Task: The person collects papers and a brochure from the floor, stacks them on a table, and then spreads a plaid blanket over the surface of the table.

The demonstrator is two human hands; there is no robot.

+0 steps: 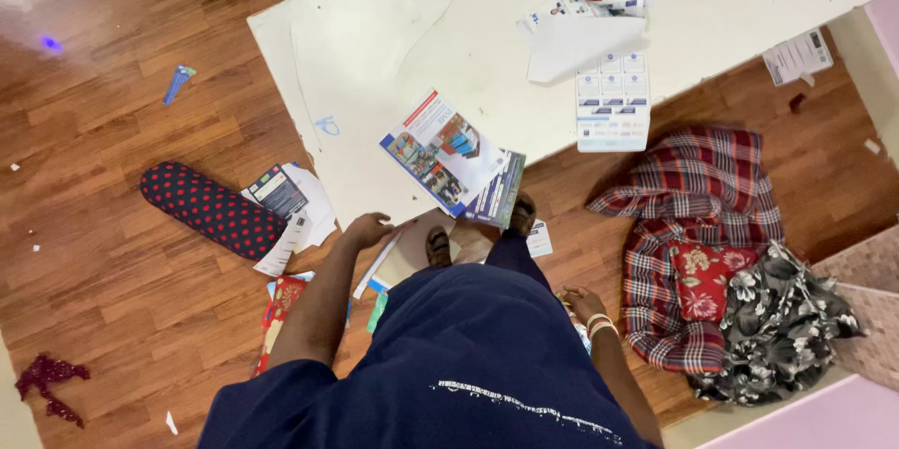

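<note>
Leaflets (448, 157) lie within reach; left hand (368, 228) presses spread on the board (393, 28), right hand (582, 303) curls loosely, holding nothing.

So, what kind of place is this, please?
Probably a room in a home, used for paper craft on the floor. A large white sheet lies on brown wood-look flooring with printed leaflets, and a red checked cloth is bundled beside it.
</note>
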